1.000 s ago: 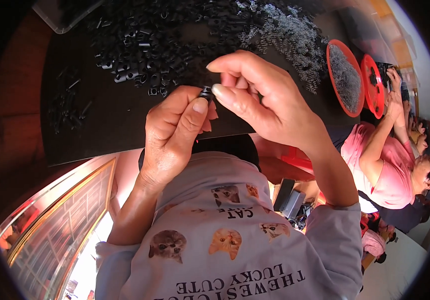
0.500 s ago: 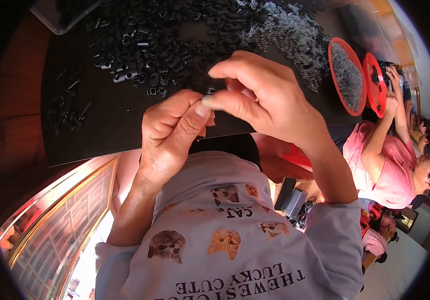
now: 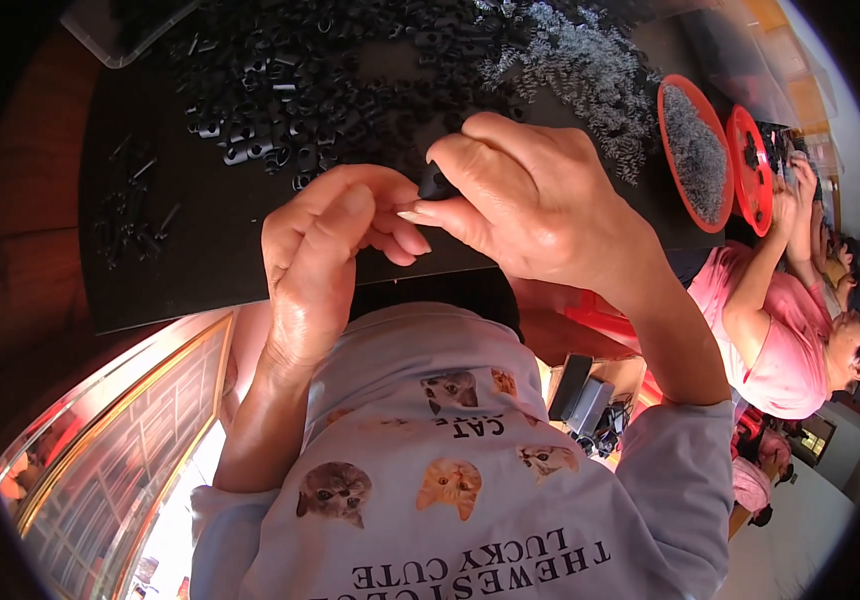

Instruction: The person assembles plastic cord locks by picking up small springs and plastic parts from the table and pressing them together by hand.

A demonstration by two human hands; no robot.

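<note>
A small black part point(image 3: 437, 183) is being pinched by the right hand point(image 3: 530, 200), left hand point(image 3: 335, 250) curled alongside steadying it, near side of the black-parts heap point(image 3: 330, 90), presumably for close fitting

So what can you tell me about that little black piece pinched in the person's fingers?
The small black part looks like dark moulded plastic, rounded and matt. Only a bit of it shows: the right hand pinches it between thumb and fingers and covers most of it, so its full shape cannot be told. The left hand is right beside it, fingertips close to the piece, though whether they touch it is unclear. It is held up over the black mat, in front of the heap of black parts.
</note>
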